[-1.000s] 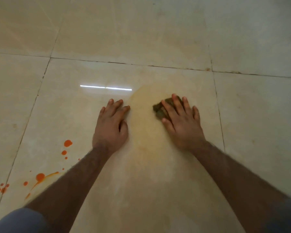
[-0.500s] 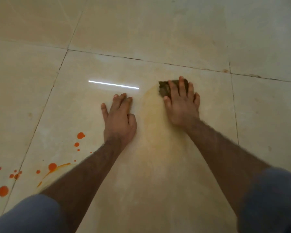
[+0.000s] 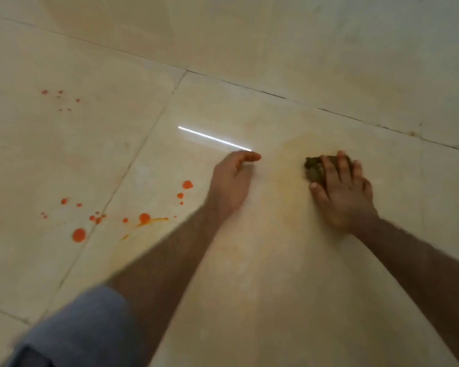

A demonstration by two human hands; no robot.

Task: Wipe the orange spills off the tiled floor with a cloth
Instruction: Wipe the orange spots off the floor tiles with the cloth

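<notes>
My right hand (image 3: 342, 192) presses a small dark brown cloth (image 3: 313, 169) flat against the cream tiled floor (image 3: 249, 274), fingers spread over it. Only the cloth's left part shows past my fingers. A pale yellow-orange smear (image 3: 286, 178) lies between my two hands. My left hand (image 3: 232, 181) rests on the floor to the left, fingers straight. Bright orange drops (image 3: 187, 184) sit left of it. Further left are a larger drop with a streak (image 3: 145, 218), a round blob (image 3: 79, 234) and several specks (image 3: 60, 95).
Dark grout lines (image 3: 276, 95) cross the floor diagonally behind my hands, and another (image 3: 133, 160) runs down the left side. A white light reflection (image 3: 212, 138) shines on the tile. My blue-grey sleeve (image 3: 77, 332) fills the lower left.
The view has swung left, so more orange drops show. My right hand has pulled the cloth back a little from the far end of the smear. My left hand has turned slightly.
</notes>
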